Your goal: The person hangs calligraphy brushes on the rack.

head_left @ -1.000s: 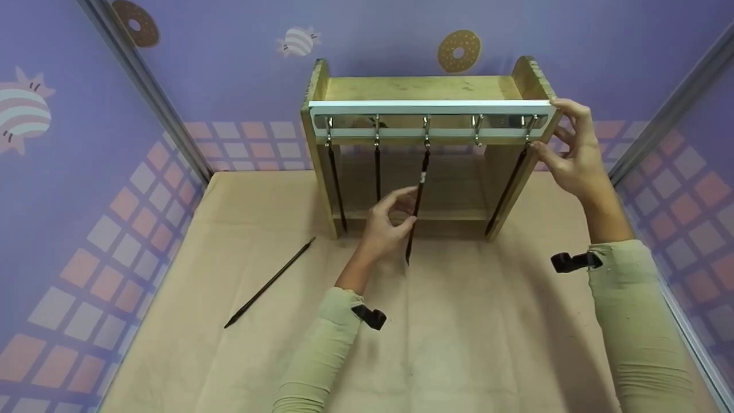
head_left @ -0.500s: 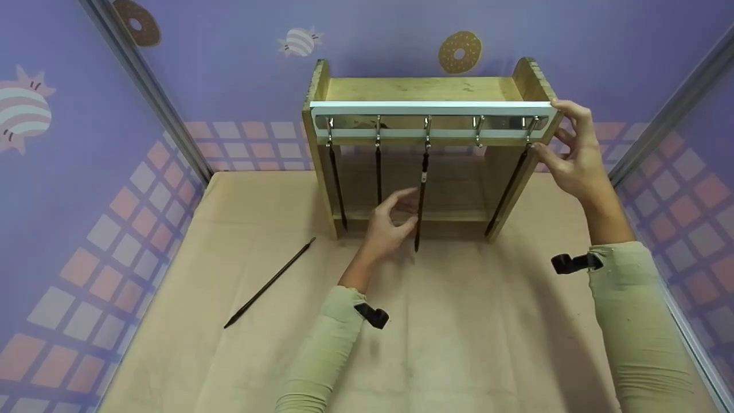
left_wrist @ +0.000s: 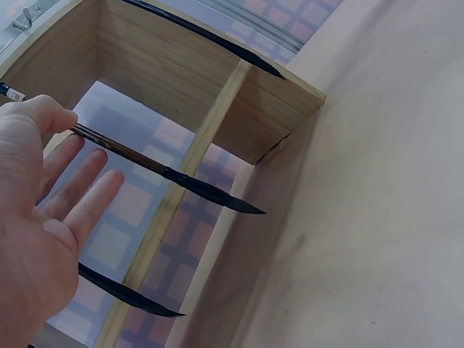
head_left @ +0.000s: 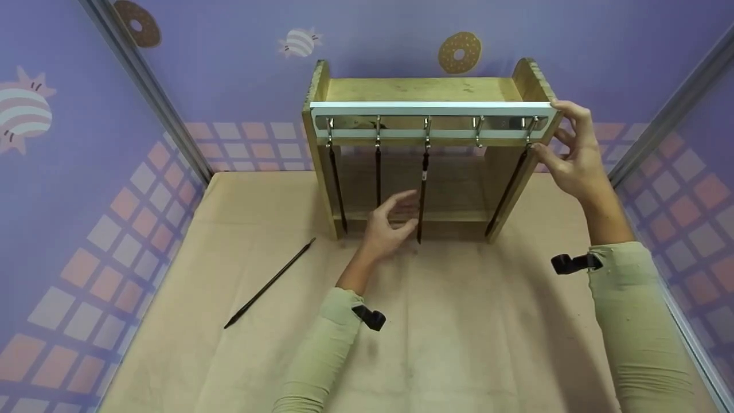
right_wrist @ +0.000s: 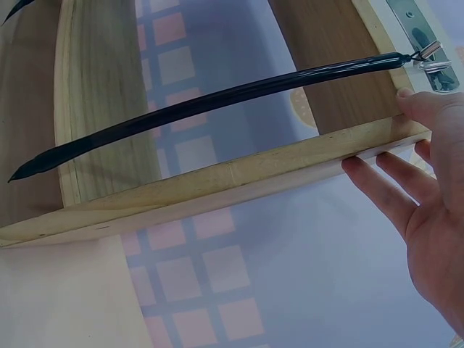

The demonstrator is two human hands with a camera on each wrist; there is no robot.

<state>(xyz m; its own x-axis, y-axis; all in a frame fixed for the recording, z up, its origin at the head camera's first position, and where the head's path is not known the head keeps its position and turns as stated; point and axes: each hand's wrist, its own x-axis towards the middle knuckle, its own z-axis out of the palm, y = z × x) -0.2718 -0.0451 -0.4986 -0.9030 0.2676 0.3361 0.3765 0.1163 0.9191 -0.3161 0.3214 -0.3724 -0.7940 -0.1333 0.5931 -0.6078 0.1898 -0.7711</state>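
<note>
A calligraphy brush (head_left: 423,195) with a dark handle hangs by its loop from the middle hook of a white hook rail (head_left: 395,108). My left hand (head_left: 387,226) is beside it, thumb and fingers parted. In the left wrist view a fingertip overlaps the brush handle (left_wrist: 123,150); whether it touches, I cannot tell. At the upper right, my right hand (head_left: 579,163) grips the side edge of the wooden shelf (head_left: 530,86), thumb in front and fingers on the outer side. Close to that thumb, another brush (right_wrist: 217,98) hangs from the rightmost hook.
Two more brushes hang at the left, from the first hook (head_left: 329,137) and second hook (head_left: 377,137). The fourth hook (head_left: 478,135) carries no brush. One brush (head_left: 269,283) lies slantwise on the beige cloth (head_left: 459,344). Patterned purple walls (head_left: 229,63) stand around.
The middle brush, at first tilted forward near my left fingers, has swung back to hang nearly upright. My left hand has barely moved. My right hand keeps its place.
</note>
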